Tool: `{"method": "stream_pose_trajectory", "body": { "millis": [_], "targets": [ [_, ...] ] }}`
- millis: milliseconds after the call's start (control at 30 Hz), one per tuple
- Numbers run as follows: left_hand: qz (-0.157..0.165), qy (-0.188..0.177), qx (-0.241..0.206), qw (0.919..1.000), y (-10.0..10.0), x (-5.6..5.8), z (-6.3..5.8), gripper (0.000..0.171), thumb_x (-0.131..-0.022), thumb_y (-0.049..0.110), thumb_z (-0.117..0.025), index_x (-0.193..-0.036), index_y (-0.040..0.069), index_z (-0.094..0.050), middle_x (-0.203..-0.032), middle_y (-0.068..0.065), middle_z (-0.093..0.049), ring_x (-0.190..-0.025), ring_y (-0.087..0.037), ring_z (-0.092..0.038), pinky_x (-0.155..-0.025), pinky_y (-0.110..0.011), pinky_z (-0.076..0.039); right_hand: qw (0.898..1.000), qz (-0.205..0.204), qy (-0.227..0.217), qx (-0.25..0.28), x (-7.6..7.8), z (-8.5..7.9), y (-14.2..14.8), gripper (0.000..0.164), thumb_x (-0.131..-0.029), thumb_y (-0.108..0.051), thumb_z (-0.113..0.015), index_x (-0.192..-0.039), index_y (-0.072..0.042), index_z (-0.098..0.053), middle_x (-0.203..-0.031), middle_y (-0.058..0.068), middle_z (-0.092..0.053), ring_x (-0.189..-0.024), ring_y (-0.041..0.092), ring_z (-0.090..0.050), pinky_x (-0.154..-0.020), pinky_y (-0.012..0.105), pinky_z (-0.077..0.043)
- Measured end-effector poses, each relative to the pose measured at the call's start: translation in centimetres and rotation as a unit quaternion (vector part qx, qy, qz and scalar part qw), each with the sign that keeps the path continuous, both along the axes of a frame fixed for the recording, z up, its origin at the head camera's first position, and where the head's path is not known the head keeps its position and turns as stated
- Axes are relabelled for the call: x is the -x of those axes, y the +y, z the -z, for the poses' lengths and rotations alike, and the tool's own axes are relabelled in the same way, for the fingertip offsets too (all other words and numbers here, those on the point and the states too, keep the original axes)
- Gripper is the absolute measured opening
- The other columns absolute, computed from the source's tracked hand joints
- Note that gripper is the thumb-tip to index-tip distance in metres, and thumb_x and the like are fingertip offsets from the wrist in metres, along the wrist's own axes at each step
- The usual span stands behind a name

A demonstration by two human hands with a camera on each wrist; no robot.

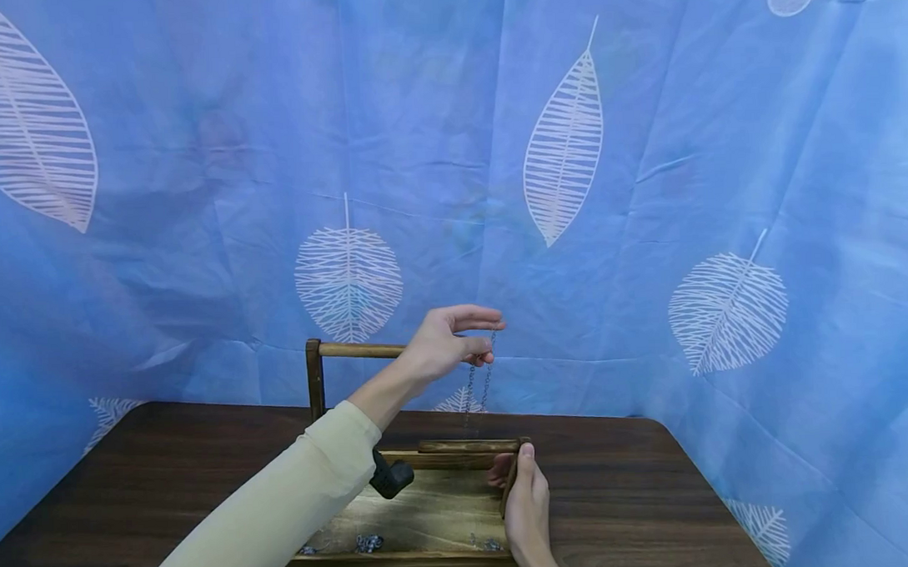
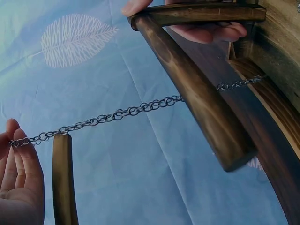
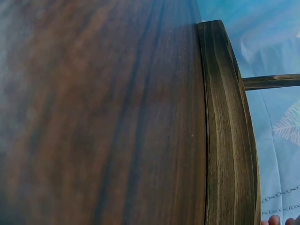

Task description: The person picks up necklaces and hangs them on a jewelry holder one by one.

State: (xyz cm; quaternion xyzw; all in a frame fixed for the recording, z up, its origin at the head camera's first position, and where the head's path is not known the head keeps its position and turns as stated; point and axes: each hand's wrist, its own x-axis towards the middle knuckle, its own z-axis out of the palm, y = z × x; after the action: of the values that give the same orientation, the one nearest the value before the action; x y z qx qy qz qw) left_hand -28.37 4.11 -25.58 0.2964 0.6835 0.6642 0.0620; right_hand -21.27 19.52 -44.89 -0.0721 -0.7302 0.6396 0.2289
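Note:
My left hand (image 1: 459,342), in a cream sleeve, pinches a dark metal chain (image 2: 124,113) above the wooden stand. In the head view its strands hang from the fingers. The left wrist view has the chain stretched from the fingertips, passing behind a thick wooden rod (image 2: 197,93), towards the tray part of the stand. My right hand (image 1: 529,510) grips the short upright (image 2: 201,14) that bears this rod, thumb on the near side and fingers behind. The stand's shallow tray (image 1: 426,556) lies below both hands, partly covered by my left sleeve.
A taller post (image 1: 316,380) with a second rod (image 1: 362,350) rises at the stand's left. Small metallic clumps (image 1: 369,543) lie in the tray's front. A black camera mount (image 1: 391,477) is on my left wrist. Behind the dark wooden table (image 1: 611,478) hangs a blue leaf-patterned cloth (image 1: 449,150).

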Motion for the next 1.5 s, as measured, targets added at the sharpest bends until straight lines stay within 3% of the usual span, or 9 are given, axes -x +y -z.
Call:
{"method": "stream_pose_trajectory", "body": {
  "millis": [100, 233, 567, 867, 1200, 1500],
  "targets": [
    [0.006, 0.0, 0.004, 1.0, 0.5, 0.1, -0.1, 0.039, -0.099, -0.004, -0.06, -0.135, 0.008, -0.062, -0.131, -0.007, -0.065, -0.091, -0.038, -0.068, -0.078, -0.037, -0.058, 1.0, 0.001, -0.006, -0.006, 0.0, 0.1, -0.1, 0.067, -0.111, -0.048, -0.023, -0.103, 0.004, -0.066, -0.084, 0.013, -0.065, -0.077, 0.028, -0.064, -0.074, 0.037, -0.054],
    [0.008, -0.004, 0.008, 0.9999, 1.0, 0.1, -0.1, 0.041, -0.099, -0.007, -0.058, -0.137, 0.007, -0.06, -0.133, -0.007, -0.064, -0.085, -0.025, -0.07, -0.079, -0.037, -0.059, 1.0, 0.001, -0.014, 0.0, 0.2, 0.4, -0.1, 0.066, -0.111, -0.047, -0.023, -0.104, 0.003, -0.066, -0.084, 0.013, -0.065, -0.079, 0.029, -0.064, -0.074, 0.038, -0.054],
    [-0.009, -0.028, -0.013, 0.9995, 0.7, 0.0, 0.0, 0.046, -0.098, -0.008, -0.058, -0.141, 0.008, -0.058, -0.139, -0.009, -0.06, -0.091, -0.028, -0.071, -0.087, -0.043, -0.057, 1.0, -0.008, 0.004, -0.007, 0.1, 0.5, -0.3, 0.066, -0.111, -0.046, -0.023, -0.104, 0.005, -0.065, -0.083, 0.013, -0.065, -0.076, 0.027, -0.064, -0.072, 0.037, -0.055],
    [-0.027, -0.041, -0.017, 0.9987, -0.6, 0.0, 0.0, 0.048, -0.098, -0.008, -0.058, -0.143, 0.01, -0.057, -0.14, -0.007, -0.059, -0.093, -0.025, -0.072, -0.088, -0.036, -0.057, 1.0, -0.009, 0.006, -0.011, -0.1, 0.1, -0.1, 0.064, -0.112, -0.042, -0.023, -0.102, 0.004, -0.065, -0.083, 0.014, -0.065, -0.076, 0.027, -0.063, -0.072, 0.037, -0.055],
    [-0.032, -0.036, -0.038, 0.9981, -2.4, -0.1, 0.1, 0.049, -0.098, -0.011, -0.056, -0.144, 0.008, -0.055, -0.144, -0.013, -0.056, -0.091, -0.024, -0.071, -0.088, -0.038, -0.057, 1.0, -0.007, 0.01, -0.001, -0.1, -0.1, 0.1, 0.065, -0.112, -0.042, -0.023, -0.103, 0.006, -0.065, -0.084, 0.016, -0.064, -0.076, 0.028, -0.064, -0.075, 0.04, -0.056],
    [-0.054, -0.026, -0.059, 0.9965, -5.2, -0.5, 0.4, 0.047, -0.1, -0.008, -0.056, -0.144, 0.007, -0.054, -0.142, -0.01, -0.057, -0.087, -0.023, -0.071, -0.087, -0.039, -0.058, 1.0, -0.011, 0.009, -0.002, -0.1, 0.1, 0.1, 0.063, -0.112, -0.041, -0.023, -0.103, 0.004, -0.066, -0.084, 0.015, -0.064, -0.076, 0.028, -0.064, -0.073, 0.038, -0.055]
  ]
}}
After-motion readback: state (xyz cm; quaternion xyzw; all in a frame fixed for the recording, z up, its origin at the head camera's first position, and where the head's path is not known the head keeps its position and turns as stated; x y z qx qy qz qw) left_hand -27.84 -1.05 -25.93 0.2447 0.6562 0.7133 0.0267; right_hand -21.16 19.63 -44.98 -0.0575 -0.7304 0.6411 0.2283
